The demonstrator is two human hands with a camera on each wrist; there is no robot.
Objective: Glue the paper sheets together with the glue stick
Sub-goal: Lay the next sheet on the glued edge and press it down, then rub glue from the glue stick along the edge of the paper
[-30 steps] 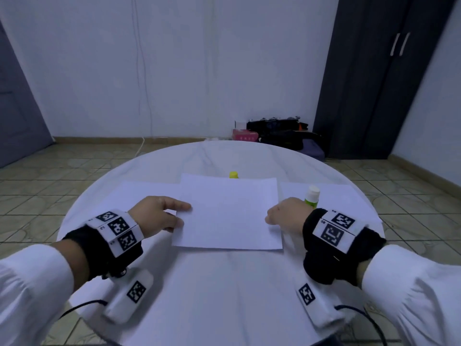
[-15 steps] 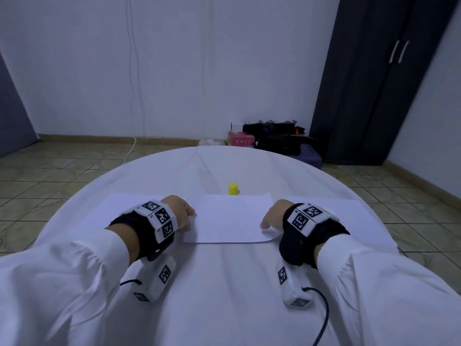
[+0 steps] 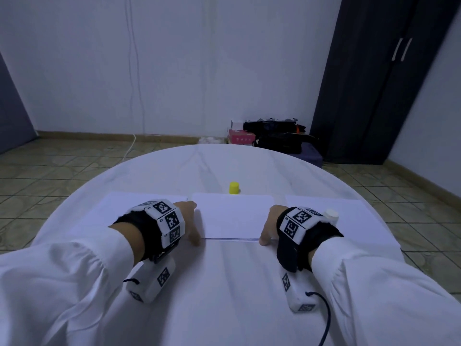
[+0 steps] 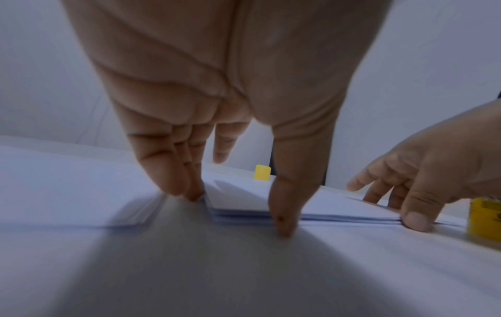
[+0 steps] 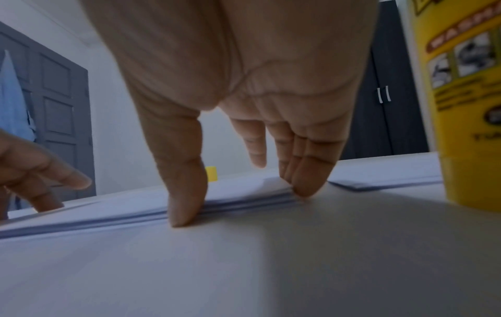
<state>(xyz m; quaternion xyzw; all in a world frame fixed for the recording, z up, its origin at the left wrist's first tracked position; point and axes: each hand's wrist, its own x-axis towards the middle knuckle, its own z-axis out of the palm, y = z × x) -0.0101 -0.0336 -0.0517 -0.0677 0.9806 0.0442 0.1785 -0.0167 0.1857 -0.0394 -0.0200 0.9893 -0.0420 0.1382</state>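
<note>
Two hands: both are down on the round white table (image 3: 224,283), one at each side of the middle stack of paper (image 3: 233,216).
Left hand (image 3: 190,224): fingers straight and pointing down – the thumb tip (image 4: 282,225) stands against the near edge of the stack, the other fingertips (image 4: 187,188) against its left edge; it grips nothing.
Right hand (image 3: 268,227): the mirror of that – thumb (image 5: 187,206) straight down against the near edge, the outer fingertips (image 5: 306,184) against the right edge, index finger raised off the paper; it holds nothing.
Middle stack: several white sheets lying flat, their layered edges plain in both wrist views, squared between the two hands.
Other paper: a sheet or low pile to the left (image 3: 129,211) and another to the right (image 3: 349,218), each apart from the middle stack by a narrow gap.
Glue stick (image 3: 331,216): upright on the table just beside the right wrist, white top showing past the wristband, yellow printed body (image 5: 466,103) close to the right wrist camera; the label is too blurred to read.
Yellow cap (image 3: 234,188): alone on the table just beyond the far edge of the middle stack.
Wrists: black bands with white marker blocks (image 3: 167,221), white sleeves (image 3: 62,283) behind.
Room: dark wardrobe (image 3: 379,78) at the right, bags and a pink box (image 3: 240,139) on the floor by the wall.
</note>
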